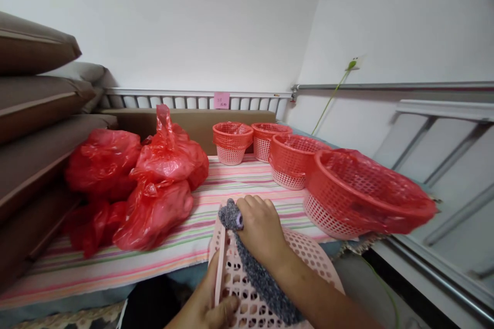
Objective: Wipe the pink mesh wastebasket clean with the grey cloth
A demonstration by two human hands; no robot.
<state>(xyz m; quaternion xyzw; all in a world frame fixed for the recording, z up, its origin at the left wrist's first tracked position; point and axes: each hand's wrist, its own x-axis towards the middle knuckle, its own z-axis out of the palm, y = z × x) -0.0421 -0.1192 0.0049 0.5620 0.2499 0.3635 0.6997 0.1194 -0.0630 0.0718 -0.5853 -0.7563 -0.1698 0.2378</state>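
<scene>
A pink perforated plastic basket [309, 257] is tilted at the bottom centre, its holes facing up. My left hand [212, 293] grips its rim from the left, thumb on the perforated side and fingers hidden behind. My right hand [260, 226] is closed on a dark grey knitted cloth [254, 272], pressed against the basket near the rim's upper end. One end of the cloth bunches out left of my fingers; the rest trails down across the holes under my forearm.
Four pink baskets lined with red bags stand at the right, the largest [370, 190] nearest. Full red plastic bags [165, 164] lie at the left beside stacked brown cushions [34, 97]. A striped sheet [231, 185] lies beneath; a white railing [193, 93] runs behind.
</scene>
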